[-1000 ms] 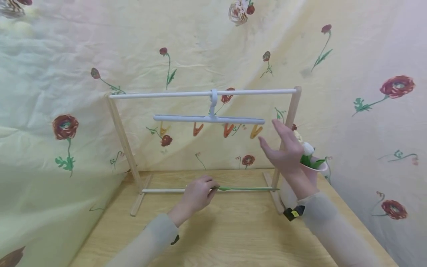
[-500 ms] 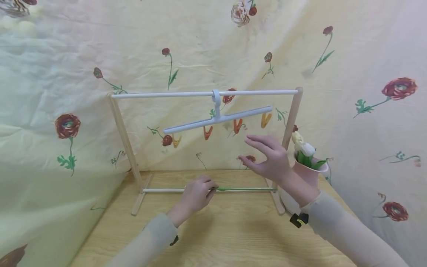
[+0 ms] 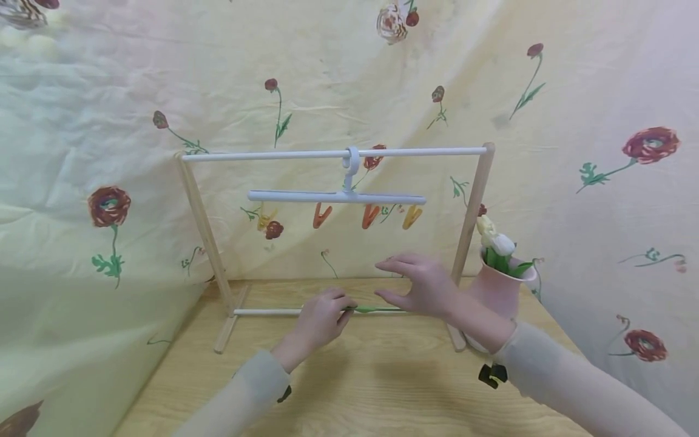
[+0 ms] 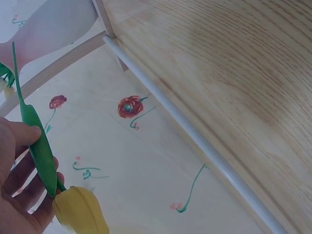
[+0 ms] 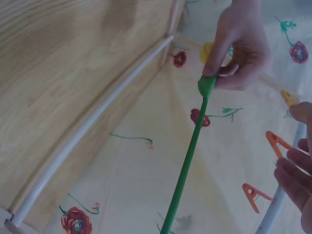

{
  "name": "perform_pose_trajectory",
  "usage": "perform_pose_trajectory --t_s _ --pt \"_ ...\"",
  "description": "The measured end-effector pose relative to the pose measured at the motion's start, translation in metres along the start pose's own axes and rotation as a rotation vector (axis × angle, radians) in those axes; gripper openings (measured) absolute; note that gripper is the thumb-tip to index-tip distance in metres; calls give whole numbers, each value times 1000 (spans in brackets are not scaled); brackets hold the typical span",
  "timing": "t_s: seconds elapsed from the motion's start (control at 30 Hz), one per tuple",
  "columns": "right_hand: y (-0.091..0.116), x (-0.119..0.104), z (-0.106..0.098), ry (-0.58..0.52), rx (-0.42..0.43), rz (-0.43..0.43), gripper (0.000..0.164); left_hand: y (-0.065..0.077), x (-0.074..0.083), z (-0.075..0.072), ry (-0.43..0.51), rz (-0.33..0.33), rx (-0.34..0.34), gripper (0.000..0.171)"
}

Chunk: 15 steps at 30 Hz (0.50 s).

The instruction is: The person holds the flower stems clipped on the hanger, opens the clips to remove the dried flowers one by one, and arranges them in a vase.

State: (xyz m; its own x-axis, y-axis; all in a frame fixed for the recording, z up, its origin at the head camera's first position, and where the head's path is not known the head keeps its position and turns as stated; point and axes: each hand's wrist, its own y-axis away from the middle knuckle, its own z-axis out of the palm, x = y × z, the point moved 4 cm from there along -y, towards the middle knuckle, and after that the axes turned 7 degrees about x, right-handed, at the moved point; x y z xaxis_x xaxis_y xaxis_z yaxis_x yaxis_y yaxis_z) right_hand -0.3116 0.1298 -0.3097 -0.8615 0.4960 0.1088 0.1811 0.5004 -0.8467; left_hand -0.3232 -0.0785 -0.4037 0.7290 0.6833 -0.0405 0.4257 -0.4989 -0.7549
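My left hand (image 3: 322, 320) pinches a yellow artificial tulip (image 4: 82, 212) at its green leaf and stem; in the head view the bloom is hidden behind the fingers. The stem (image 5: 187, 163) points right, with its end behind my right hand (image 3: 423, 286). That hand holds nothing; thumb and fingers are spread near the stem. Whether they touch it I cannot tell. Above both hands, a pale blue hanger (image 3: 306, 196) hangs from the rack's white top bar (image 3: 262, 156). Orange clips (image 3: 370, 216) and yellow clips (image 3: 412, 216) dangle below it.
The rack has wooden side posts (image 3: 199, 227) and a white lower bar (image 3: 259, 312) behind my left hand. A pink vase (image 3: 499, 290) with white and cream tulips (image 3: 499, 244) stands at the right post. Floral cloth (image 3: 327, 115) covers the back and sides of the wooden table (image 3: 349, 388).
My right hand has moved down and left, away from the hanger's right end to the tulip stem. The hanger swung askew, then came back nearly level. The left hand stays put.
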Motion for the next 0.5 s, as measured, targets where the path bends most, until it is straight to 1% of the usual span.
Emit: perform_pose_trajectory --t_s 0.23,0.37,0.5 --pt "12 -8 11 4 -116 11 51 1 0 -1 -8 -9 -20 9" --pt "19 -10 18 -14 -199 65 50 1 0 -2 -2 -5 -19 9" --pt "25 -11 23 -12 -242 103 49 0 -1 -2 -5 4 -14 9"
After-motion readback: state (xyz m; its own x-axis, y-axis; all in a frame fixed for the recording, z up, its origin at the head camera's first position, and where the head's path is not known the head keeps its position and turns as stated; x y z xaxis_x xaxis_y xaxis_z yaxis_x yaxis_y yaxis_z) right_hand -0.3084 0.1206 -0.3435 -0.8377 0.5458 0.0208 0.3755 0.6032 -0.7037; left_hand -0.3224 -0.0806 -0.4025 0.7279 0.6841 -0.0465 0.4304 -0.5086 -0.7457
